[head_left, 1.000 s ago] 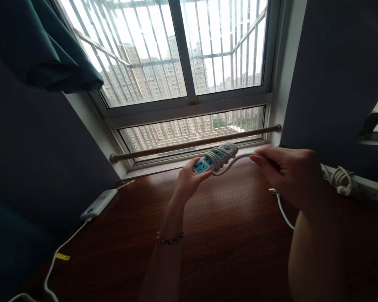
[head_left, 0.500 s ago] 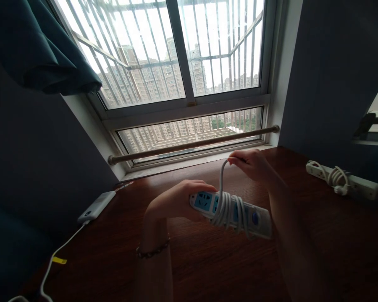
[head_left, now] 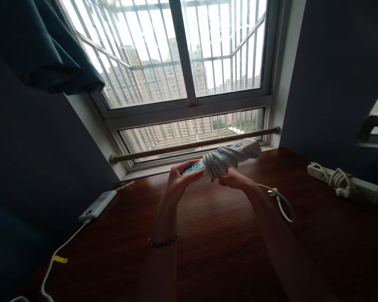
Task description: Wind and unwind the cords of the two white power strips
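A white power strip with blue sockets (head_left: 193, 167) is held up off the wooden surface, its right end tilted upward. Several turns of its grey-white cord (head_left: 213, 165) wrap around the middle. My left hand (head_left: 182, 178) grips the strip's left end, thumb in front and fingers behind. Beneath the coils is my right hand (head_left: 231, 179), closed, its fingertips partly hidden by the strip; it appears to pinch the cord there. The loose cord end with the plug (head_left: 273, 192) trails out past my right forearm and loops above the surface.
On the right lies a second white power strip (head_left: 362, 186) with its cord bundled round it. A white power bank (head_left: 97, 205) with a cable sits at left, a yellow tag (head_left: 61, 259) on the cable. A rail (head_left: 192, 145) crosses the barred window behind; a curtain (head_left: 50, 54) hangs upper left.
The power strip has risen and turned so its right end points up. My right hand has moved from above the strip to underneath it, and the plug end has come into view.
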{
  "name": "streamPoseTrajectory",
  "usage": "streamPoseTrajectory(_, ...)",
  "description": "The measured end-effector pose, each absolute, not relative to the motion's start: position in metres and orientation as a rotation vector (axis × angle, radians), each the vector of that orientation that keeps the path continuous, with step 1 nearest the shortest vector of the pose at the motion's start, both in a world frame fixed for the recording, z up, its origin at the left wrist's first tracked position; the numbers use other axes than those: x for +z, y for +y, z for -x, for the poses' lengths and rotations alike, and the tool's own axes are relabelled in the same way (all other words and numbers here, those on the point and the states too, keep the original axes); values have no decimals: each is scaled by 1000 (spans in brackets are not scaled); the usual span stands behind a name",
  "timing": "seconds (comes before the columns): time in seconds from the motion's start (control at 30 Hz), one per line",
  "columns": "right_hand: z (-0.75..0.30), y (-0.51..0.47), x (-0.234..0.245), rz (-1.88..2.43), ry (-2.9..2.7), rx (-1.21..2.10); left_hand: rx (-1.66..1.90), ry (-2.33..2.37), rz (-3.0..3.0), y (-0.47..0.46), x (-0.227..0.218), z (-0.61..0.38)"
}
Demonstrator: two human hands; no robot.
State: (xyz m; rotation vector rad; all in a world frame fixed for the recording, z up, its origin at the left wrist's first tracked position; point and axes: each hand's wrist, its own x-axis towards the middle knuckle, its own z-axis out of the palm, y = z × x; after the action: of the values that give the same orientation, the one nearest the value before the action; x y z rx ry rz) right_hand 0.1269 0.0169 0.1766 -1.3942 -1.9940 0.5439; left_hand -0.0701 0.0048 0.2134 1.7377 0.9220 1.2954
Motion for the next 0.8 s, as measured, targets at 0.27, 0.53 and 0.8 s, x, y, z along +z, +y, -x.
streamPoseTrajectory(0.27,-117,17,177,1697,-2254,913,1589,1750,-2215,23,190,46)
streamPoseTrajectory(0.53,-142,-15,213,1710,-2280,195,1541,1926,-2319,42,173,52)
streamPoseTrajectory(0.8,-139,-38,228,1530,-2166,-441,1311,1674,-2367,38,178,57)
